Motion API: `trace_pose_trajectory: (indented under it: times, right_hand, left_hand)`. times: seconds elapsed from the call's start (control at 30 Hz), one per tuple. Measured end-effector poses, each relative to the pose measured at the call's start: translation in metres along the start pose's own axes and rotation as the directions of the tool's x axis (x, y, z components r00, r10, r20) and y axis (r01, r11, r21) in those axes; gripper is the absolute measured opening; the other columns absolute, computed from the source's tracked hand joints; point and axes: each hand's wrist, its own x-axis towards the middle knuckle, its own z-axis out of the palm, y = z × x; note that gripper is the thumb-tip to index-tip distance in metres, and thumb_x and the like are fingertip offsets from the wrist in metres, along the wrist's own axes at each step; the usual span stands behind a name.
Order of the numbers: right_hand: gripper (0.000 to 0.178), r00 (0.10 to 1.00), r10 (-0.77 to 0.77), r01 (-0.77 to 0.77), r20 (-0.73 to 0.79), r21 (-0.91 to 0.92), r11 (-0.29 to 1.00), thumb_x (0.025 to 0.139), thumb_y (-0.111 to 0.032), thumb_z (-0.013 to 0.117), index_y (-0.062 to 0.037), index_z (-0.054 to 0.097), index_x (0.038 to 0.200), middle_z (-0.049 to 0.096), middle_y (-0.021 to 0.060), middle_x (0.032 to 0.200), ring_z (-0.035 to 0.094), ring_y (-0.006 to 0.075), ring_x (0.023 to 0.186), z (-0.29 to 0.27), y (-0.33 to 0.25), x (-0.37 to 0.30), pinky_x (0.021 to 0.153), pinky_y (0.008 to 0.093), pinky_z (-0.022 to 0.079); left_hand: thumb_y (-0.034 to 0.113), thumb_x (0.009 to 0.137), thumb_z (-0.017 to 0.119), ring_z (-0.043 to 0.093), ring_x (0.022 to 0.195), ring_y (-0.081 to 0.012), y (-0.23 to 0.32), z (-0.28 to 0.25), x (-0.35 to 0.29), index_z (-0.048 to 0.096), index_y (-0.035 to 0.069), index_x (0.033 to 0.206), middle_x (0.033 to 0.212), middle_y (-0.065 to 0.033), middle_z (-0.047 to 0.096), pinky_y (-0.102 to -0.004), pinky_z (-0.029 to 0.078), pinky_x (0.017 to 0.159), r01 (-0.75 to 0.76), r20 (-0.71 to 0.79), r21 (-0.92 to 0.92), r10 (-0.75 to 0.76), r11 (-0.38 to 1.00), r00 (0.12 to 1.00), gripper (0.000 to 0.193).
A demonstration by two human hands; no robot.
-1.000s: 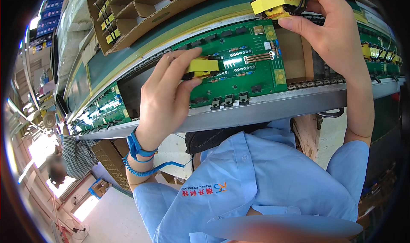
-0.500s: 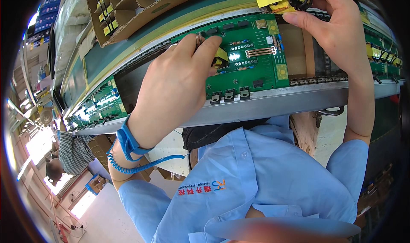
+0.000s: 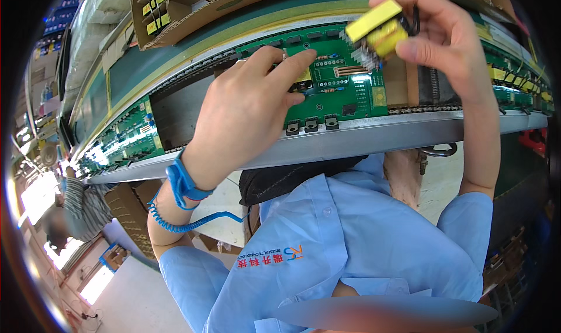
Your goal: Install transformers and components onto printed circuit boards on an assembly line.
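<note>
My right hand [image 3: 447,46] is raised above the board's right end and pinches a yellow-taped transformer [image 3: 383,30] between thumb and fingers. The transformer is tilted, its metal pins pointing down toward the board, with black leads beside my fingers. Below it lies a green circuit board [image 3: 363,102] on the conveyor rail, fitted with resistors, blue parts and black components. My left hand [image 3: 248,108] rests over the board's left part. Its thumb and index finger straddle a second yellow transformer [image 3: 305,77], mostly hidden by the hand. A blue wrist strap [image 3: 184,184] circles my left wrist.
A divided cardboard box [image 3: 193,8] holding more transformers stands beyond the rail at upper left. The metal rail edge [image 3: 339,133] runs between my body and the board. More circuit boards [image 3: 125,137] sit along the line on both sides. A person [image 3: 82,207] is at far left.
The transformer in my right hand has come down and slightly left over the board, tipping so its pins show. My left hand stays at the other transformer, its index finger stretched farther right.
</note>
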Motion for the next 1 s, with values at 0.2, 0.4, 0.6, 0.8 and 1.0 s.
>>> trace_pose_trajectory:
  times: [0.2,0.4,0.6,0.8,1.0]
  right_hand:
    - [0.047,0.99,0.139,-0.14,-0.005,-0.027,0.99,0.079,-0.017,0.072,-0.0015,0.06,0.121,0.063,0.003,0.108,0.06,0.0095,0.097,0.014,0.009,0.003,0.089,0.0227,0.046]
    - [0.039,0.993,0.114,-0.116,-0.029,-0.104,0.988,0.078,-0.005,0.072,-0.0038,0.064,0.116,0.066,0.0027,0.101,0.061,0.0076,0.089,0.02,0.011,0.008,0.083,0.0216,0.049]
    - [0.04,0.985,0.172,-0.175,-0.032,-0.125,0.977,0.077,0.001,0.07,-0.0033,0.064,0.116,0.066,0.0025,0.098,0.062,0.007,0.087,0.027,0.005,0.012,0.08,0.0193,0.049]
    - [0.04,0.991,0.127,-0.135,-0.045,-0.311,0.941,0.076,0.003,0.071,-0.0044,0.065,0.115,0.064,-0.0021,0.093,0.051,-0.0001,0.071,0.03,0.0,0.011,0.064,0.0146,0.041]
    - [0.04,0.986,0.16,-0.166,-0.045,-0.322,0.932,0.075,0.003,0.071,-0.0054,0.065,0.115,0.063,-0.0038,0.094,0.046,-0.0011,0.069,0.03,-0.002,0.013,0.063,0.0138,0.038]
  left_hand:
    - [0.002,0.079,0.073,0.066,0.09,-0.0179,-0.006,0.001,-0.009,0.046,0.018,0.143,0.113,-0.0122,0.066,-0.0322,0.056,0.076,0.24,-0.005,-0.439,-0.269,0.866,0.963,0.071]
    - [0.003,0.079,0.074,0.068,0.093,-0.0278,-0.01,0.011,-0.013,0.05,0.014,0.138,0.105,-0.0147,0.067,-0.0339,0.057,0.08,0.113,-0.16,-0.411,-0.194,0.904,0.968,0.065]
    - [0.006,0.079,0.075,0.069,0.087,-0.0266,-0.015,0.012,-0.015,0.055,0.012,0.133,0.105,-0.0142,0.067,-0.0338,0.057,0.075,0.095,-0.163,-0.42,-0.178,0.903,0.971,0.058]
    - [0.009,0.079,0.075,0.07,0.087,-0.0271,-0.014,0.012,-0.014,0.057,0.011,0.13,0.104,-0.0139,0.067,-0.0335,0.057,0.072,0.085,-0.162,-0.399,-0.162,0.913,0.974,0.055]
    - [0.009,0.078,0.075,0.07,0.087,-0.0266,-0.016,0.014,-0.015,0.057,0.011,0.13,0.104,-0.0131,0.068,-0.0334,0.056,0.07,0.086,-0.169,-0.398,-0.166,0.913,0.972,0.055]
